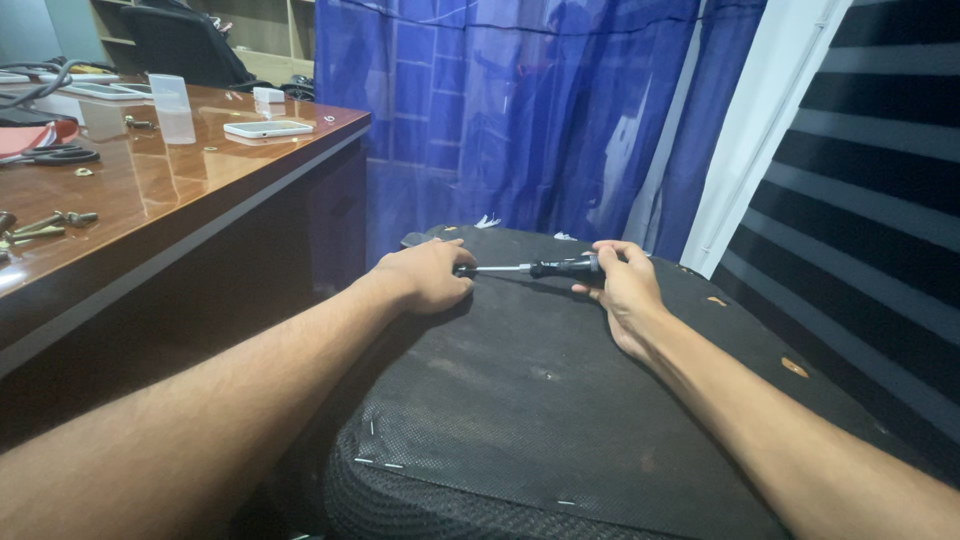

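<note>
A black-handled screwdriver [540, 268] lies nearly flat over the dark underside of an upturned chair seat [560, 400]. My right hand [622, 290] grips its black handle. My left hand [425, 277] rests on the seat at the far left, fingers closed around the tip end of the metal shaft, where something small and dark sits; what it is I cannot tell. The seat bottom is covered in black mesh fabric held by staples along its near edge.
A glossy brown desk [180, 190] stands at the left, carrying bolts [45, 225], a white phone [268, 128], a clear plastic cup [172, 108] and scissors [55, 155]. A blue curtain [520, 110] hangs behind. Striped blinds [880, 180] fill the right side.
</note>
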